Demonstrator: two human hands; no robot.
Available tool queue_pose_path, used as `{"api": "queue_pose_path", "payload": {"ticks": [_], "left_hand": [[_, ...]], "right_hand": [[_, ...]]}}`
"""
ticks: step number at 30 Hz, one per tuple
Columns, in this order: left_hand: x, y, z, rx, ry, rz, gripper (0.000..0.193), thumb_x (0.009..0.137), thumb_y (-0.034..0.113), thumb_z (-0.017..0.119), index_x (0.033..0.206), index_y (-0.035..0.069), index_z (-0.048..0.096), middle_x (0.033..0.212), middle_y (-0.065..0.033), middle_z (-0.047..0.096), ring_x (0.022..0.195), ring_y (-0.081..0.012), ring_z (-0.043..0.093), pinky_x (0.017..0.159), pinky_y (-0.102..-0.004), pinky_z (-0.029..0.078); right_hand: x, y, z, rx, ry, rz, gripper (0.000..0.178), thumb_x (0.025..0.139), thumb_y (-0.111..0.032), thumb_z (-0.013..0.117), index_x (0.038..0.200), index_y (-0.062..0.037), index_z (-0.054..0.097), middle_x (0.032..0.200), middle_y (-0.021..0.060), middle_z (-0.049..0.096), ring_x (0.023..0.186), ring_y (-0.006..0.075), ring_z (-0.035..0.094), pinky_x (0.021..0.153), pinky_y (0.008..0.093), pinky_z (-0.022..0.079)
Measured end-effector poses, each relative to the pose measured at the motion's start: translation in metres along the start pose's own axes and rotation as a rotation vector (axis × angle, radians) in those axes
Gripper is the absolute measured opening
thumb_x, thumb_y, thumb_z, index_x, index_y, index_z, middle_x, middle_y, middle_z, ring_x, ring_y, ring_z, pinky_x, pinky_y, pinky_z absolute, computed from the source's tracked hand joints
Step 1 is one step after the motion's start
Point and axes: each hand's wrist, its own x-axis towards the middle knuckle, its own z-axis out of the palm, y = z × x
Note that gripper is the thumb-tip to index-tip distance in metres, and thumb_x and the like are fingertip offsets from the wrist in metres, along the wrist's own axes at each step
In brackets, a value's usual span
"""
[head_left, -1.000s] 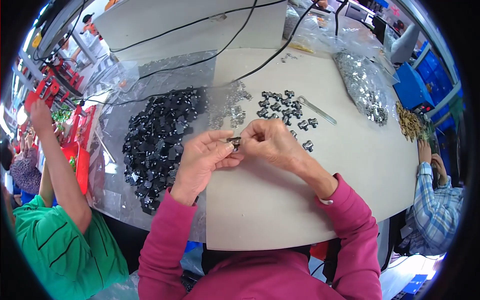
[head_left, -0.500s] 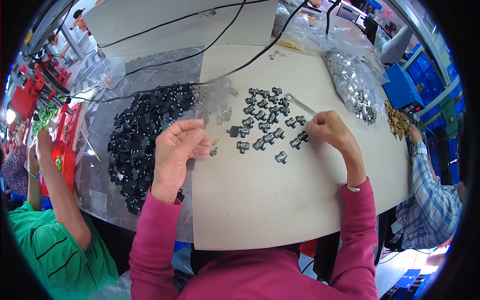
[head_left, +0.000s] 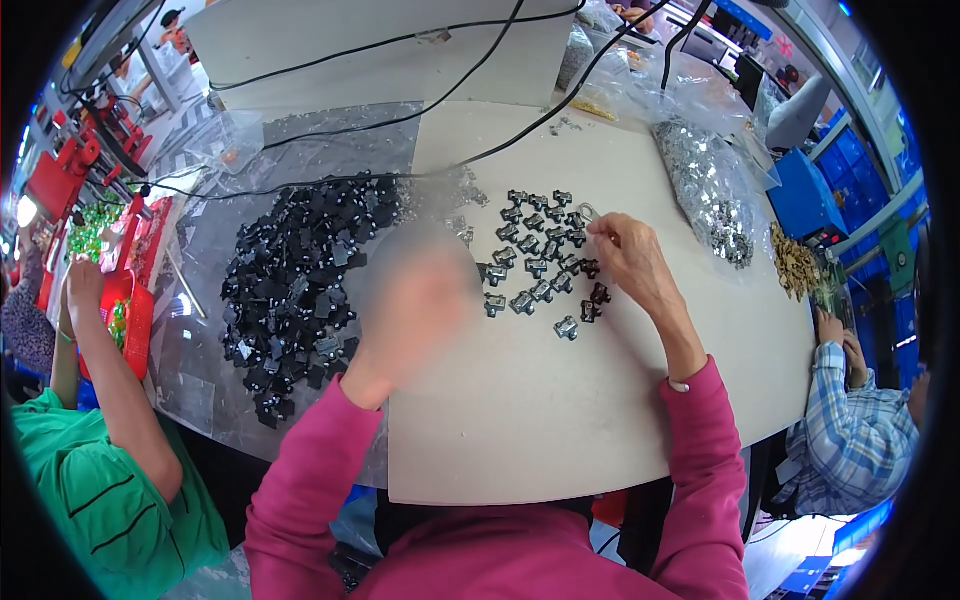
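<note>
from my post i see two magenta sleeves (head_left: 310,480) over the near edge of the table (head_left: 520,430). the left hand (head_left: 415,310) is a blur between the black pile (head_left: 290,290) and the small metal parts (head_left: 536,268); i can't tell how far it is open or whether it has hold of anything. one part lies nearest the edge, apart from the rest.

the right hand (head_left: 642,264) is at the right side of the loose group of parts, thumb and fingers bent in close by the ring end of a wrench (head_left: 595,216); i can't make out anything between the fingertips. the black pile lies to the left, on a clear sheet (head_left: 195,350). farther right i have brass bits (head_left: 790,262), a blue box (head_left: 803,195) and a clear bag (head_left: 700,170) of silvery pieces. at the back stands a pale panel (head_left: 330,65).
</note>
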Motion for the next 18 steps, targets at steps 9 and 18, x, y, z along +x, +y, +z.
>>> {"api": "queue_pose_path", "payload": {"ticks": [9, 18], "left_hand": [[0.023, -0.001, 0.009, 0.63, 0.105, 0.422, 0.027, 0.077, -0.001, 0.057, 0.103, -0.003, 0.061, 0.097, -0.0168, 0.062, 0.082, -0.0242, 0.064, 0.071, -0.0317, 0.052], [0.035, -0.012, 0.016, 0.938, 0.088, 0.428, 0.012, 0.07, -0.004, 0.062, 0.082, -0.002, 0.065, 0.078, -0.0154, 0.06, 0.075, -0.0333, 0.06, 0.066, -0.0388, 0.047]], "right_hand": [[0.031, 0.006, 0.015, -0.311, 0.173, -0.329, 0.016, 0.08, -0.003, 0.053, 0.09, 0.0053, 0.062, 0.079, 0.0181, 0.061, 0.071, 0.0299, 0.06, 0.066, 0.0357, 0.047], [0.007, -0.036, 0.018, -0.03, 0.06, -0.376, 0.014, 0.079, -0.002, 0.054, 0.086, 0.0073, 0.061, 0.079, 0.02, 0.06, 0.068, 0.0329, 0.058, 0.065, 0.0389, 0.046]]}}
